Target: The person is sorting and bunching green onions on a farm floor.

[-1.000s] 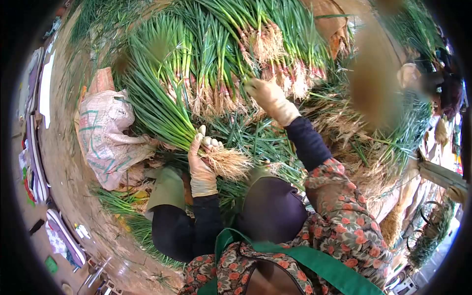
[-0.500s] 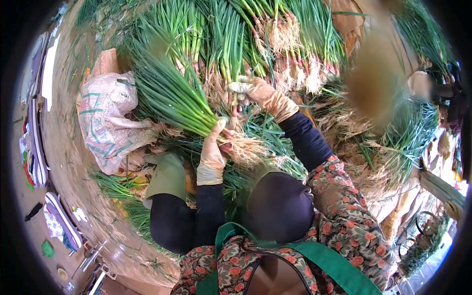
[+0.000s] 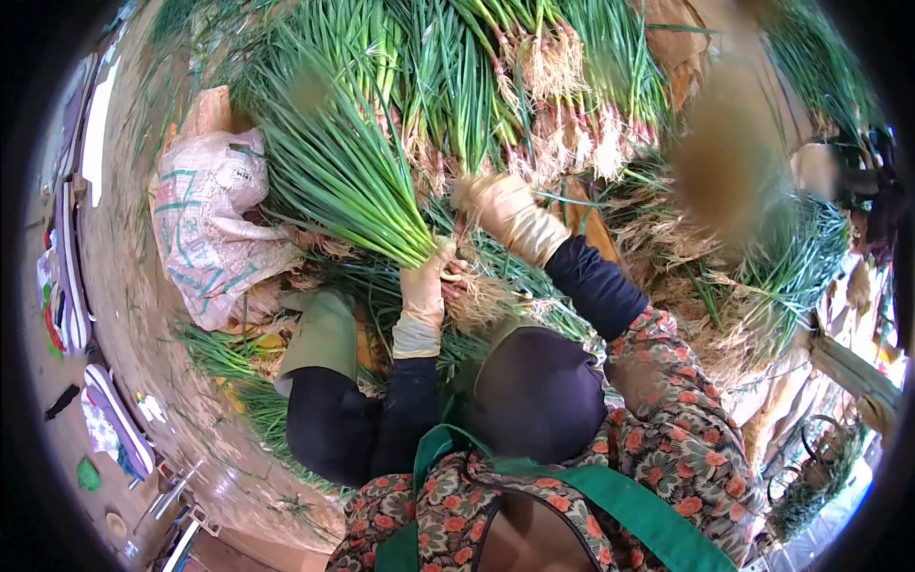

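My left hand, in a pale glove, is closed around the lower stalks of a bunch of green onions. Their long leaves fan toward the upper left, and the pale roots hang out on the right of the fist. Just above and to the right, my gloved right hand has its fingers curled around a green onion stalk, whose reddish lower end shows beneath them. Most of that stalk is hidden by the hand. Behind both hands lies a row of green onions with roots toward me.
A stuffed white sack stands on the left. Loose green onions with tangled roots are heaped on the right. My boot and dark-covered knees are close below the hands. Trimmings litter the ground.
My right hand has moved slightly right and down, its fingers now turned inward around the stalk. The left hand with the bunch has shifted a little to the right.
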Available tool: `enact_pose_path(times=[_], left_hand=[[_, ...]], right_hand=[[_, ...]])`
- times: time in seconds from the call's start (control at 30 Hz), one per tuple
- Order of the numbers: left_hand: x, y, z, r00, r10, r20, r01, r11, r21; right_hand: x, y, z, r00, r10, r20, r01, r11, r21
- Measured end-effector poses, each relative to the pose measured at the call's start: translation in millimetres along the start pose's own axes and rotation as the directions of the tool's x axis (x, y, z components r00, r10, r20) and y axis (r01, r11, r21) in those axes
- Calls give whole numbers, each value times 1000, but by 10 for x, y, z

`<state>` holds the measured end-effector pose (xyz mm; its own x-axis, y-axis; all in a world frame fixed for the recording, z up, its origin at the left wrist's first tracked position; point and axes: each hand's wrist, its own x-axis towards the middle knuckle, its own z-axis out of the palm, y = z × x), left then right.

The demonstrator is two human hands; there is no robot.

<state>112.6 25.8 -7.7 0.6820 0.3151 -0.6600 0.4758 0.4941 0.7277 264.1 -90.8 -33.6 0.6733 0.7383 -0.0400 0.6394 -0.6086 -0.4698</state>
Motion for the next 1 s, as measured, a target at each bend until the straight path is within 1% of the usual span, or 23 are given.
enact_pose_path(times=[0.03,0.07,0.13,0.17,0.2,0.23,0.27,0.3,0.33,0.4,0.43,0.47,0.5,0.53,0.57,0.63,0.67,0.7,0.77,0.87,0.9,0.97,1.0], left_hand=[[-2,-8,-25,1000,3,6,-3,1000,4],[-27,-5,-39,1000,2,11,-2,1000,8],[-21,-35,-62,1000,27,1,-27,1000,-12],[-4,-25,-54,1000,14,-12,-14,1000,-14],[-10,-15,-33,1000,-5,-22,5,1000,-15],[-14,-15,8,999,-25,-26,24,1000,-20],[-51,41,79,999,-30,-25,29,999,-33],[-53,25,102,999,-32,-25,31,999,-39],[-67,15,118,998,-56,1,56,997,-49],[-88,-6,101,995,-71,64,73,997,-35],[-92,-32,67,993,-61,104,63,998,-14],[-103,-55,29,996,-37,86,36,999,8],[-123,17,35,999,-12,43,11,999,35],[-147,85,48,1000,9,2,-9,998,61],[-170,109,54,999,23,-37,-20,996,85],[-22,-9,0,1000,-11,1,11,1000,16],[-25,-9,54,1000,6,16,-6,999,-37],[-46,-3,119,999,25,30,-22,996,-89],[-81,-10,126,1000,-13,4,13,997,-72],[-65,-8,-33,996,-90,27,93,990,-102],[-18,-98,-93,995,-77,70,95,948,-305],[-15,-78,-125,985,19,170,61,888,-456],[-26,-28,-157,987,-25,159,89,908,-410]], right_hand=[[54,108,-14,998,55,-5,-55,994,-89],[85,340,-105,966,243,-89,-232,966,116],[-30,681,-221,894,426,-139,-398,897,192],[-124,814,-173,897,418,-142,-414,909,52],[-207,788,-112,941,338,22,-338,936,100],[-289,766,-47,951,246,185,-278,945,172],[-331,554,6,960,244,138,-279,776,565],[-336,431,50,961,259,95,-211,468,858],[-255,426,101,921,283,269,-351,302,886],[-14,444,213,781,224,583,-587,-57,808],[43,373,271,867,194,459,-427,-186,885],[105,294,276,882,317,350,-425,210,881],[151,182,218,901,386,200,-403,569,717],[61,33,185,923,342,-175,-195,810,554],[26,-145,-77,946,321,-35,-284,878,386],[-65,-382,-109,949,311,46,-288,800,526],[-79,-481,-112,943,279,181,-323,639,698],[-60,-536,-38,936,269,227,-350,643,682],[-52,-597,-134,916,302,264,-400,719,569],[-148,-542,84,889,341,306,-445,483,754],[-174,-448,238,927,372,52,-282,598,750],[-170,126,821,885,447,-130,-243,682,690],[-286,192,581,921,387,-48,-313,808,500]])
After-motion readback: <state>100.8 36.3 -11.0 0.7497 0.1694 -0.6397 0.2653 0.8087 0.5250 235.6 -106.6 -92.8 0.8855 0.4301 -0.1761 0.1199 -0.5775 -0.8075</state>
